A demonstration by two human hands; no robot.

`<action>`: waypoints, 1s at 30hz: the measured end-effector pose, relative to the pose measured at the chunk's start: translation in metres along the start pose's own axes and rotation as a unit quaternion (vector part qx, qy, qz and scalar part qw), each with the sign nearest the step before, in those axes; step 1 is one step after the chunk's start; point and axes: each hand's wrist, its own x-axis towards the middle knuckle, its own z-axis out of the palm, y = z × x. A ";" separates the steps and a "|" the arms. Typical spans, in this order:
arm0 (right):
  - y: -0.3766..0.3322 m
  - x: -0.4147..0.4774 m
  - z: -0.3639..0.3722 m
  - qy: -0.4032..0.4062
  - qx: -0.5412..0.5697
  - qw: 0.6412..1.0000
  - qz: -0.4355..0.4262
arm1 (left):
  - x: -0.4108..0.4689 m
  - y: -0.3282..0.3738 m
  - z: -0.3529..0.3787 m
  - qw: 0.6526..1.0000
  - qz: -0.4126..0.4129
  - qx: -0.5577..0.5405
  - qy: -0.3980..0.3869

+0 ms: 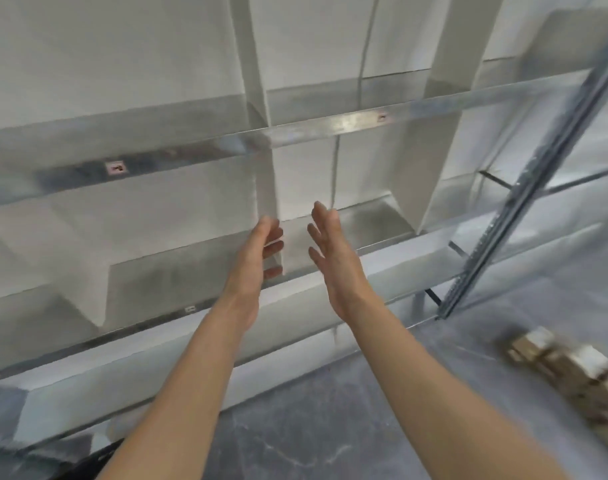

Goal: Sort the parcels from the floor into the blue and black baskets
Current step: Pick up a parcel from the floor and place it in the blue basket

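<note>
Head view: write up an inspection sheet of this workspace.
Surface: grey floor.
Job's things: blurred brown-and-white pile on the floor at right, probably parcels; baskets not seen.
Clutter: nothing seen.
Grippers: left hand and right hand raised, open, palms facing, holding nothing.
Cables: thin line down the wall behind the rack, possibly a cable.
Surroundings: metal rack with white dividers, white wall behind.
</note>
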 end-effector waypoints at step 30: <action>-0.050 -0.113 -0.529 0.540 0.063 0.839 -0.015 | -0.016 -0.138 0.619 0.809 -0.159 0.117 -0.554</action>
